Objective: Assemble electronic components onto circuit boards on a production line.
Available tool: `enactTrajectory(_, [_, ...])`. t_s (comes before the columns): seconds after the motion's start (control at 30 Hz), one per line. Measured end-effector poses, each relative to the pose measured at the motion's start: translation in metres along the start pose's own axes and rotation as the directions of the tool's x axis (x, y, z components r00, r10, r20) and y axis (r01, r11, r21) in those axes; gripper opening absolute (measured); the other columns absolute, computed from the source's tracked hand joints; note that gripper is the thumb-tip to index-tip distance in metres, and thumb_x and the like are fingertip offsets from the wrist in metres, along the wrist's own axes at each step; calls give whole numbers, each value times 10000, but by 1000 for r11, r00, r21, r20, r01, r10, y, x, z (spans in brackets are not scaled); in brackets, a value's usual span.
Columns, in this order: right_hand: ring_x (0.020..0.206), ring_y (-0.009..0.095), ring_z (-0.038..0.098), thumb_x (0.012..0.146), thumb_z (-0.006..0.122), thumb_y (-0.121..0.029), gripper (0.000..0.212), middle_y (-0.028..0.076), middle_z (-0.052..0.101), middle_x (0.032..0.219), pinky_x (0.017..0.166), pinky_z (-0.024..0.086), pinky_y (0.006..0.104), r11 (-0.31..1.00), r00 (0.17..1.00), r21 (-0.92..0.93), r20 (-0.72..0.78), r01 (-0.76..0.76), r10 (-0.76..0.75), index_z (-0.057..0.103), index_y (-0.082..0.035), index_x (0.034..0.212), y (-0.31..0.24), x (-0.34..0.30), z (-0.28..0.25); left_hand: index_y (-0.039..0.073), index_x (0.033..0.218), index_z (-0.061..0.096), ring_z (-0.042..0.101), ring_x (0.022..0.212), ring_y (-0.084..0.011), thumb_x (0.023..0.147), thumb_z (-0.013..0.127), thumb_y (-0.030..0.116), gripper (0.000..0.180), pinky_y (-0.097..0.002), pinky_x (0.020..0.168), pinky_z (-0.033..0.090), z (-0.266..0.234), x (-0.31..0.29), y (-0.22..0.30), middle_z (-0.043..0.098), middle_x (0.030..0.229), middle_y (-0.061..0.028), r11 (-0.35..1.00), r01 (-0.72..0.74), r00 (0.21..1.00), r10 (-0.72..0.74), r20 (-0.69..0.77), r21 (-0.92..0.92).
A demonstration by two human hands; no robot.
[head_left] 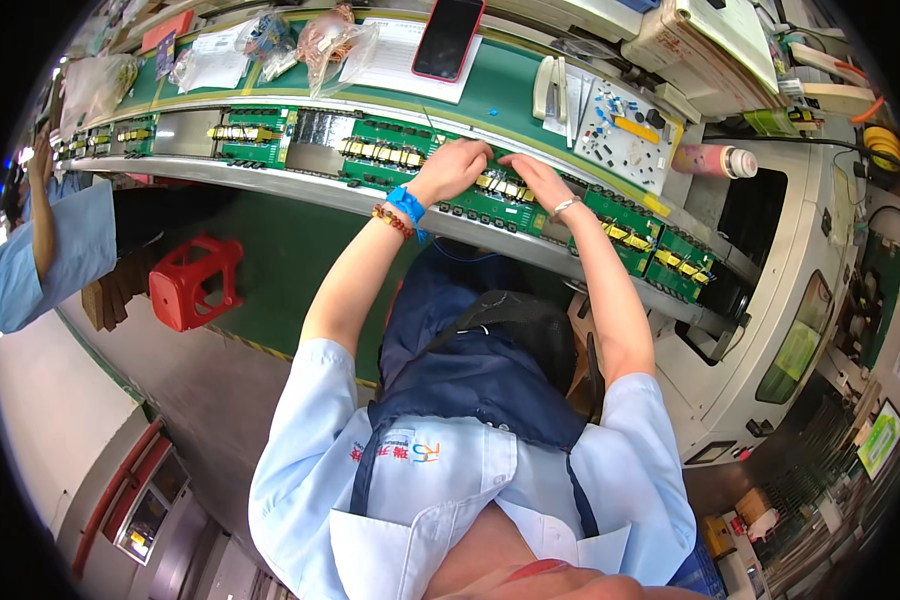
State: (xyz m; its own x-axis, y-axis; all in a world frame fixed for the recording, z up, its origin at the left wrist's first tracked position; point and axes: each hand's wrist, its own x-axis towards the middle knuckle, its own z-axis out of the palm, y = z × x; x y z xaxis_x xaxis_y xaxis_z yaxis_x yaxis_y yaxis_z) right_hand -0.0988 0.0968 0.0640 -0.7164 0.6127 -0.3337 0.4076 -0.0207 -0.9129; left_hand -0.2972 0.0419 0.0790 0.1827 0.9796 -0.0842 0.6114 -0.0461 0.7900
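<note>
Left hand [454, 171]: curled over green circuit board [502, 213] | Right hand [540, 181]: loosely bent above it | grip: can't discern

The circuit boards [375, 167] are green with yellow parts [382, 152], the wristband [406, 204] blue, the stool [177, 290] red, the bottle [706, 160] seemingly pink.

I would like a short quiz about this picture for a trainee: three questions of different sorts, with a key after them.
1. On which wrist is the bright blue band?
2. True or false: the red plastic stool stands to the person's right.
3. Where are the bare left hand and the bare right hand?
a) on the black, red-edged phone
b) at the green circuit boards with yellow components
c) on the pink cylindrical bottle

Key: 1. left; 2. false, to the left; 3. b.
</note>
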Motion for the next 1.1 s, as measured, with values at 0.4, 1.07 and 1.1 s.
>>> enactTrajectory(0.4, [818,123,579,895,406,-54,195,53,607,958,747,451,254,999,879,15,-476,37,-25,563,-8,1001,-31,-102,-27,39,973,569,518,924,-317,784,456,50,220,-419,795,388,-7,-10,14,586,925,-149,983,-47,936,106,-337,180])
enactTrajectory(1.07, [1255,237,314,833,451,-499,705,142,341,1353,1004,243,345,651,391,711,-538,-267,747,314,-4,1316,132,-214,-94,9,958,550,495,829,-333,786,443,-44,210,-397,743,407,24,-90,73,536,861,-161,998,-8,856,38,-516,62])
enactTrajectory(1.1, [1303,255,268,859,438,-467,676,162,288,1403,1057,191,363,659,427,692,-522,-294,739,298,-7,1333,148,-217,-101,10,956,548,494,828,-337,772,452,-39,213,-405,740,408,27,-91,71,533,851,-164,998,-5,851,35,-524,59])
